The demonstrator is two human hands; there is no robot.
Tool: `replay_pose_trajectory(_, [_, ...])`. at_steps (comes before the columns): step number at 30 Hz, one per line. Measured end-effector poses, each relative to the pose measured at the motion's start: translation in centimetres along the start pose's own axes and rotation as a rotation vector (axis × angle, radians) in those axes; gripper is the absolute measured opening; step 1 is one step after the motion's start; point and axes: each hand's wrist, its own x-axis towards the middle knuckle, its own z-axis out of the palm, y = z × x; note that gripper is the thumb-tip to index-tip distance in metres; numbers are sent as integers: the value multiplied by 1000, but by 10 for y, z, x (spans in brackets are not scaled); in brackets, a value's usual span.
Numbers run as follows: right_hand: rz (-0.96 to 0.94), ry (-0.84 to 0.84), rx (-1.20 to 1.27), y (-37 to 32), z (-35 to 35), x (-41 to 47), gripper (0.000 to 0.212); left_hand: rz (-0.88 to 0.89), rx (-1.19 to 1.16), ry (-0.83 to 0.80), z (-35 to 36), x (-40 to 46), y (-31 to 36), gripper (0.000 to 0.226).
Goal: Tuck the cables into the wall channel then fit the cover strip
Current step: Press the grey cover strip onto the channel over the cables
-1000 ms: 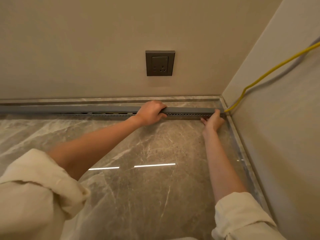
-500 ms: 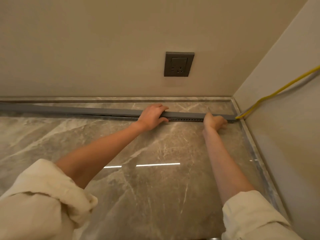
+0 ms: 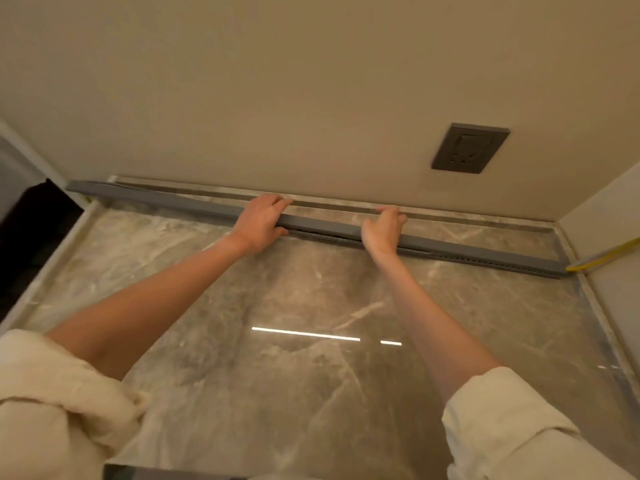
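**Cover strip on, not yet seated along its whole length**

The grey strip lies along the channel on the marble floor, running from the floor's left edge, where its end juts a little past the border, to the right corner. At the right end a row of the channel's perforations shows just under the strip, and a dark gap opens below it between the two hands, so it looks only partly pressed home there. To the left of the hands it seems to sit flatter, though the blur leaves that unsure.

The left hand wraps over the strip near its middle, fingers curled round the far side and thumb on the near face. The right hand grips it the same way just beside, toward the corner.

A yellow cable leaves the channel's right end and climbs the side wall; whatever runs inside is hidden, so the tucking appears done. Left to do, as I judge it: press the strip down along the middle and right stretch.

A socket sits on the back wall above.
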Motion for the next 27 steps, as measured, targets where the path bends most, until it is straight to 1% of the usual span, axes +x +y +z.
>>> replay_pose_trajectory(5, [-248, -183, -173, -29, 50, -20, 26, -34, 52, -34, -17, -17, -63, 64])
replay_pose_trajectory(10, [-476, -362, -314, -57, 90, -33, 26, -49, 81, -60, -31, -22, -112, 62])
replay_pose_trajectory(13, [-548, -412, -364, -72, 111, -37, 28, -59, 88, -94, -38, -24, -135, 63])
replay_pose_trajectory(17, [-634, -427, -415, -92, 139, -43, 30, -66, 64, -142, -51, -30, -169, 63])
replay_pose_trajectory(21, [-741, -519, -416, -110, 165, -49, 32, -70, 74, -161, -65, -36, -202, 52])
replay_pose_trajectory(24, [-839, -590, -466, -122, 184, -56, 36, -90, 85, -175, -71, -41, -224, 44])
replay_pose_trajectory(27, [-881, -608, -477, -132, 200, -60, 38, -103, 78, -175, -75, -46, -240, 38])
